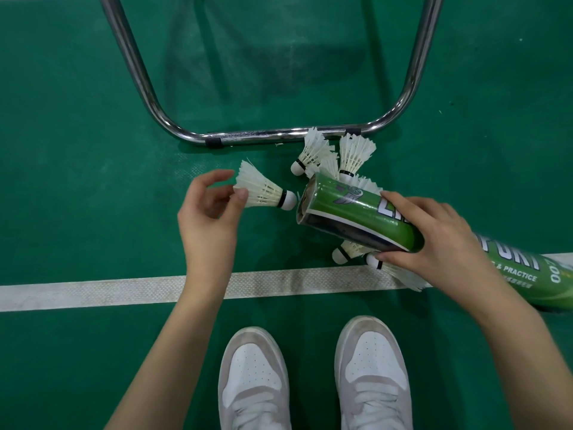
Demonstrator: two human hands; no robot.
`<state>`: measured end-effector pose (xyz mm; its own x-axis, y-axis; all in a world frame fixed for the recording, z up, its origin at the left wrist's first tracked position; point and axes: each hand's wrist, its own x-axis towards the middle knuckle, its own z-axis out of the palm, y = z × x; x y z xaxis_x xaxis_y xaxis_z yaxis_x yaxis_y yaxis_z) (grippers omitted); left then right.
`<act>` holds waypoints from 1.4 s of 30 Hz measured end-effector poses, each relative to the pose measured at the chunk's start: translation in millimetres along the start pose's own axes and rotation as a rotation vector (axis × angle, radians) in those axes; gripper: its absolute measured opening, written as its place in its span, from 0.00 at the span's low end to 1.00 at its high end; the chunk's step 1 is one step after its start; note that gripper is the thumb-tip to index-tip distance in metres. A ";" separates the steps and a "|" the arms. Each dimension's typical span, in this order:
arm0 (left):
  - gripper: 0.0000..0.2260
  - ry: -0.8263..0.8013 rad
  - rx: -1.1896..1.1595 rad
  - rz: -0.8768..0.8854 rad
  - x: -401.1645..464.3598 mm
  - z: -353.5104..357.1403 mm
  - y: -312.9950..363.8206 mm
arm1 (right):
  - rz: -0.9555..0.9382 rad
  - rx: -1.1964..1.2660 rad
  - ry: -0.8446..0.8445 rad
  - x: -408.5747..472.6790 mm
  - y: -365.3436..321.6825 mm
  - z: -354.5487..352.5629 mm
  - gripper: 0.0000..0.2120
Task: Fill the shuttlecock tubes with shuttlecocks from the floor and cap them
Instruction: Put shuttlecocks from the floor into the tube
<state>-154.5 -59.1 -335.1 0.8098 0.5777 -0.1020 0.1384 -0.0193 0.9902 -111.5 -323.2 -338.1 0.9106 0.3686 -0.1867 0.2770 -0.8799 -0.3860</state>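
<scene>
Loading step under way: your left hand [210,209] pinches white feathered shuttlecock [263,190] by skirt, cork tip aimed at open mouth of green cardboard tube [356,212], just short of rim. Your right hand [434,243] grasps tube mid-body, tilted low over green court floor [77,150]. Next move, likely: line cork with opening, push in straight. More loose shuttlecocks [335,153] lie beside and beneath tube, near chrome chair frame [263,136]. No cap visible.

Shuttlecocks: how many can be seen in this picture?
5. One in the left hand at the tube mouth; two beyond the tube; two under it. The tube may hide more.
</scene>
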 end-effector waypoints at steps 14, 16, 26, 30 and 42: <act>0.09 -0.208 -0.054 -0.061 -25.2 23.1 2.6 | -0.017 -0.003 0.003 -0.3 -3.1 1.7 0.42; 0.08 -0.244 -0.051 -0.075 -28.0 25.3 1.3 | -0.022 -0.003 0.002 0.1 -4.2 2.2 0.42; 0.05 -0.353 -0.015 -0.082 -32.5 28.3 -1.1 | -0.027 -0.019 -0.002 -0.5 -5.3 3.0 0.42; 0.06 -0.430 0.001 -0.095 -34.7 31.7 -4.6 | -0.030 -0.017 -0.004 -0.6 -5.7 2.5 0.42; 0.08 -0.602 0.073 -0.155 -27.4 39.3 -5.1 | -0.063 -0.006 -0.010 -1.3 -7.9 3.7 0.41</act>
<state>-154.9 -107.0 -341.1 0.9535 0.0177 -0.3010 0.3015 -0.0401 0.9526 -116.0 -315.6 -338.2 0.8884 0.4260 -0.1713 0.3353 -0.8568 -0.3918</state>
